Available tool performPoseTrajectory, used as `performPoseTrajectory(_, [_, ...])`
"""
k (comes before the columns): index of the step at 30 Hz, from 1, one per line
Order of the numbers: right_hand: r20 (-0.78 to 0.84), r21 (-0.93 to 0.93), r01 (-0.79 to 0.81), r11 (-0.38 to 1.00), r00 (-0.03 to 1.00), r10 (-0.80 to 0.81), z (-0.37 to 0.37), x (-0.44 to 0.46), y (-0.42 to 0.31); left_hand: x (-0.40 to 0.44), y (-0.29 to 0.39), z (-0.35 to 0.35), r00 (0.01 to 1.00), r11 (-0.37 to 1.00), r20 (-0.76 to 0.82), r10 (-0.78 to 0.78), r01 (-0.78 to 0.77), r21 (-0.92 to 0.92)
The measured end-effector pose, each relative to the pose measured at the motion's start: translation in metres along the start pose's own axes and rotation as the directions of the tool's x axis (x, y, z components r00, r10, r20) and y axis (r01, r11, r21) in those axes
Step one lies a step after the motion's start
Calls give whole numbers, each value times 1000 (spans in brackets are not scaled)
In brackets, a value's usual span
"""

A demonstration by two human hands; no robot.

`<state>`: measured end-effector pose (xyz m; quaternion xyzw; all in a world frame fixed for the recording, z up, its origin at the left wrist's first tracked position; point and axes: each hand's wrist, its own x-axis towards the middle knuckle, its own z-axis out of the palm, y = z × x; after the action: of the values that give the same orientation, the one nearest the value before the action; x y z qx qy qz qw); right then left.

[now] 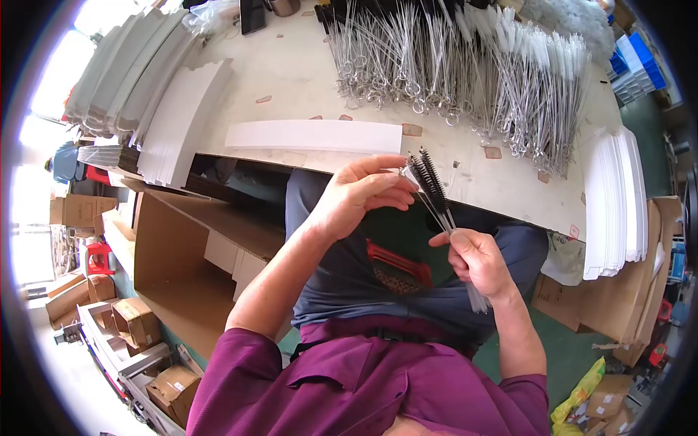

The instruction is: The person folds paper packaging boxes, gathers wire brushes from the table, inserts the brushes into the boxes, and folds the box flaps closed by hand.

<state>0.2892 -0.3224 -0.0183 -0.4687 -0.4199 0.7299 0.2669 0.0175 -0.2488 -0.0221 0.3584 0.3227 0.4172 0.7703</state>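
My right hand (476,261) is closed around a small bundle of thin wire-handled brushes. Black bristle heads (429,182) stick out of its top, and pale bristle ends (476,299) show below the fist. My left hand (367,192) is at the upper end of the bundle, thumb and forefinger pinched on a small shiny wire end beside the black bristles. Its other fingers are loosely curled. On the table just beyond lies a long flat white carton (313,136).
A big pile of wire brushes (436,73) covers the table's (283,87) far right. Stacked white cartons stand at left (182,120) and right (614,203). An open cardboard box (171,261) is by my left side, and a red stool (398,263) is under the table.
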Motion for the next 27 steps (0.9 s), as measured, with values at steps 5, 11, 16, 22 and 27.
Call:
performPoseTrajectory(5, [-27, -44, 20, 999, 999, -21, 2, 2, -2, -3, 5, 7, 985, 970, -156, 76, -36, 242])
performPoseTrajectory(11, [-32, -110, 26, 994, 999, -29, 3, 3, -1, -1, -6, 9, 866, 709, -289, 409, -102, 698])
performPoseTrajectory(16, [-42, -162, 100, 982, 993, -108, 5, 4, 5, 4, -2, -9, 946, 991, -295, -133, 134, -17])
performPoseTrajectory(22, [-47, -162, 64, 985, 996, -73, 7, 3, -2, 6, -14, -8, 973, 957, -110, -203, 173, -232])
performPoseTrajectory(27, [-48, -171, 71, 983, 996, -80, 8, 8, 5, -1, -28, 14, 983, 959, -156, 92, -45, 280])
